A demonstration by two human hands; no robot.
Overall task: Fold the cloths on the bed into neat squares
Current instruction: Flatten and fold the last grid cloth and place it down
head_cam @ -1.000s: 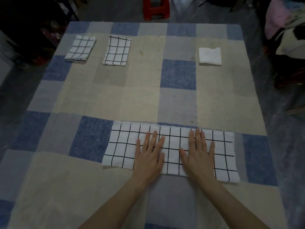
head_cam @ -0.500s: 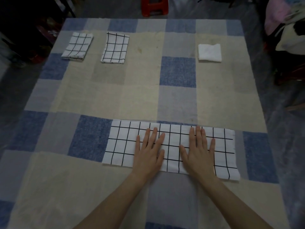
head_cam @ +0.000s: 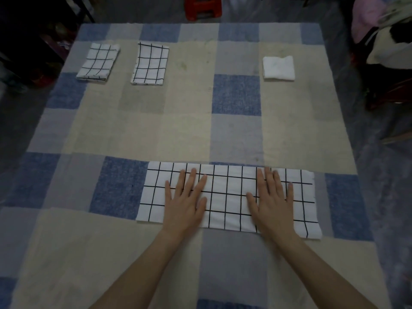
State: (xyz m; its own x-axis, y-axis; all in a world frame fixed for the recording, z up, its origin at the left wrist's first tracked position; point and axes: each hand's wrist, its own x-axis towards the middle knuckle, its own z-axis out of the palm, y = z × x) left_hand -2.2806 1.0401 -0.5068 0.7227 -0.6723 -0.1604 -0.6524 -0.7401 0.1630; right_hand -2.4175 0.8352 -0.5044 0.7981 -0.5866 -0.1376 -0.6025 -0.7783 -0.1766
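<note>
**Both palms lying flat on a long checked cloth at the near edge of the bed**

The person is leaning over the bed [head_cam: 189,130], which is wearing a patchwork cover of blue, grey and cream squares. A long grid-patterned cloth [head_cam: 227,197], white with black lines and folded into a strip, is lying along the near edge, a little toward the right corner. The left hand [head_cam: 185,204] is pressing down on the strip's left half with its fingers straight and spread, gripping nothing. The right hand [head_cam: 272,201] is doing the same on the right half, palm flat, fingers extended. The two hands are sitting apart, with bare cloth showing between them.

Along the far edge three folded pieces are resting well apart from the strip: a small checked cloth [head_cam: 98,62] near the far left corner, a second checked cloth [head_cam: 150,63] just beside it, and a plain white cloth [head_cam: 278,68] toward the far right corner. A red stool [head_cam: 201,7] is standing on the floor beyond the far edge.
</note>
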